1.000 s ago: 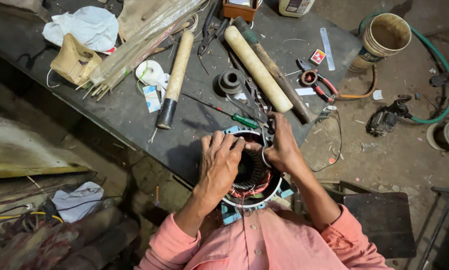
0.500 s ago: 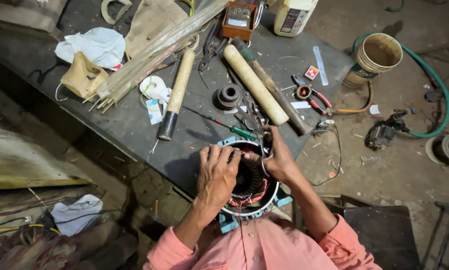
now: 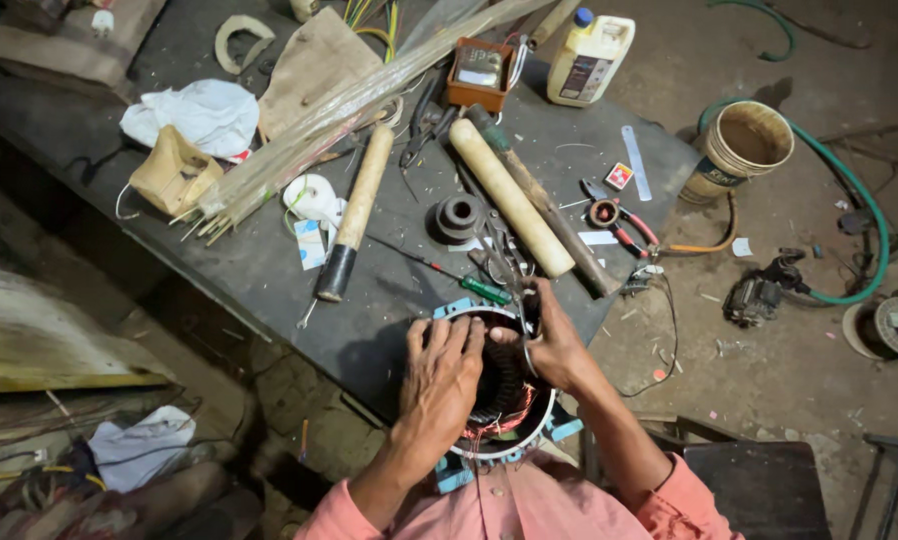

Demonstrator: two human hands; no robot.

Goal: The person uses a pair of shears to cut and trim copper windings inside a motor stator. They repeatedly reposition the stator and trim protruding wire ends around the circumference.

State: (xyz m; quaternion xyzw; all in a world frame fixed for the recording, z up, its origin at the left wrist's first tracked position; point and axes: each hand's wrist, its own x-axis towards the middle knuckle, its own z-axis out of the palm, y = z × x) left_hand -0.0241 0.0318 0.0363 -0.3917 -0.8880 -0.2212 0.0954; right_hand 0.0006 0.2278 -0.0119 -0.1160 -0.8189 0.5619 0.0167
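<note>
- Head view: my left hand (image 3: pixel 441 378) lies flat, fingers spread, over the rim of the motor stator (image 3: pixel 499 400), which sits at the near edge of the dark workbench (image 3: pixel 269 270).
- My right hand (image 3: pixel 549 340) is pinched shut on wires at the stator's far rim; what it grips I cannot tell exactly.
- Copper windings (image 3: pixel 499 425) show inside the core.
- A green-handled screwdriver (image 3: pixel 484 290) lies just beyond the stator, a wooden mallet (image 3: pixel 354 215) further left.

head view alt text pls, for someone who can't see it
Seen from above, a person's left hand and right hand work inside a round motor stator with copper windings at the edge of a dark workbench strewn with tools.
</note>
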